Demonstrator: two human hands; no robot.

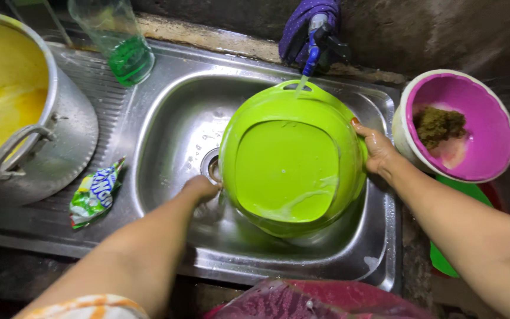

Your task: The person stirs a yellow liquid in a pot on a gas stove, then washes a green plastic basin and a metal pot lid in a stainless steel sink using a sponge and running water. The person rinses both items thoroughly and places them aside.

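Note:
A lime-green plastic basin (pixel 290 165) sits tilted in the steel sink (pixel 166 130), with soapy water pooled at its bottom. My left hand (pixel 200 188) grips the basin's left rim near the drain. At the right rim, my right hand (pixel 376 147) holds the basin's edge. A thin stream of water falls from the blue-tipped tap (pixel 313 50) onto the basin's far rim.
A large metal pot (pixel 60 142) with yellow liquid stands on the drainboard at left. A bottle of green liquid (pixel 122 44) is behind it. A green sachet (pixel 92 192) lies on the drainboard. A purple bowl (pixel 479 112) holding a brownish scrubber sits right of the sink.

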